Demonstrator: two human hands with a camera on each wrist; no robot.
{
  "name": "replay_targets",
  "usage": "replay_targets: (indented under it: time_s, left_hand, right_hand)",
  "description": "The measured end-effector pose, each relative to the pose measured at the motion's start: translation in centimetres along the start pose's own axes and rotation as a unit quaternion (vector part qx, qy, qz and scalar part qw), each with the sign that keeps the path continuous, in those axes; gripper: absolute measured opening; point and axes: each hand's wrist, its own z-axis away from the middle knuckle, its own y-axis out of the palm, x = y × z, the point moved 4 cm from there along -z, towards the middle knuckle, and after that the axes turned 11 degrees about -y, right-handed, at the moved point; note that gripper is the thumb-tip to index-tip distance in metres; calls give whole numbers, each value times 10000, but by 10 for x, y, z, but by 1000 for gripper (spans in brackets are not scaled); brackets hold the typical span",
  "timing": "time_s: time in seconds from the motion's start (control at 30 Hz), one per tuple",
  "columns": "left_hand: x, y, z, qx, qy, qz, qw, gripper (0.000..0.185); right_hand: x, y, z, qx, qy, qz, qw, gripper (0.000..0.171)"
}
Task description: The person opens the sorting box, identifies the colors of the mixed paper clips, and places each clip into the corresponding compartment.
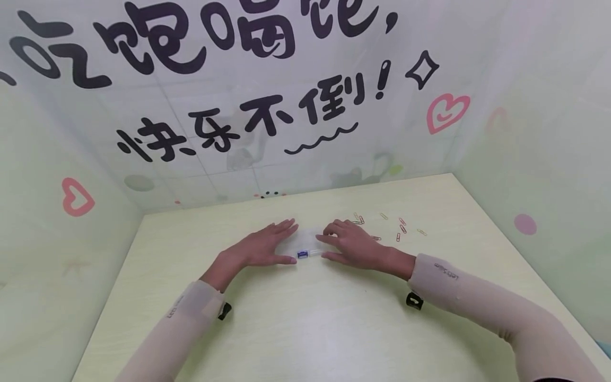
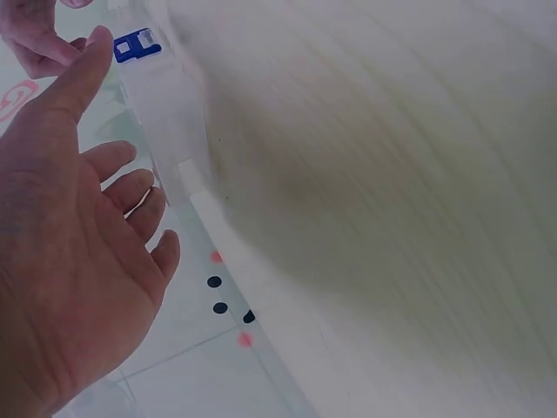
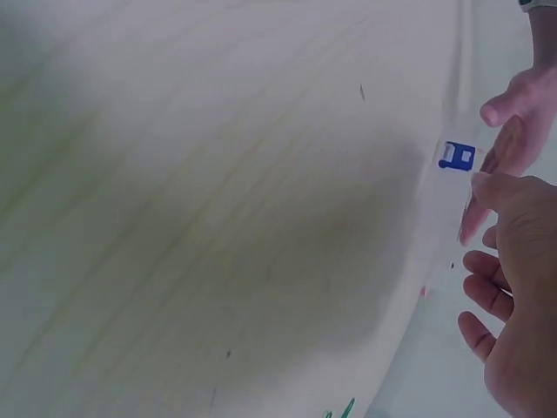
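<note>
A clear plastic box [image 1: 307,240] with a blue latch [image 1: 303,254] at its front lies on the table between both hands. My left hand [image 1: 264,246] is at the box's left side, fingers extended and thumb tip close by the latch. From the right, my right hand [image 1: 355,245] reaches over the box, index finger above its top and thumb near the front edge. In the left wrist view the latch [image 2: 137,45] shows beyond the left thumb. The right wrist view has the right fingers [image 3: 489,287] loosely bent beside the box [image 3: 437,205].
Several coloured paper clips [image 1: 403,229] lie scattered on the table [image 1: 305,318] behind and right of the right hand. White panels with dark lettering [image 1: 267,114] and pink hearts [image 1: 447,112] stand at the back and sides of the table.
</note>
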Motion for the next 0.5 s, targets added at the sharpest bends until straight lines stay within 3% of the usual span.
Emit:
replay_targets:
  time_s: [0.23,0.5]
  left_hand:
    - [-5,0,-4,16,42,31,10000,98]
    - [-6,1,-7,178,-36,239,9995,97]
  right_hand:
    - [4,6,-9,-272,-238,-16,9993,37]
    - [6,13,-16,-547,-51,-383,9978,31]
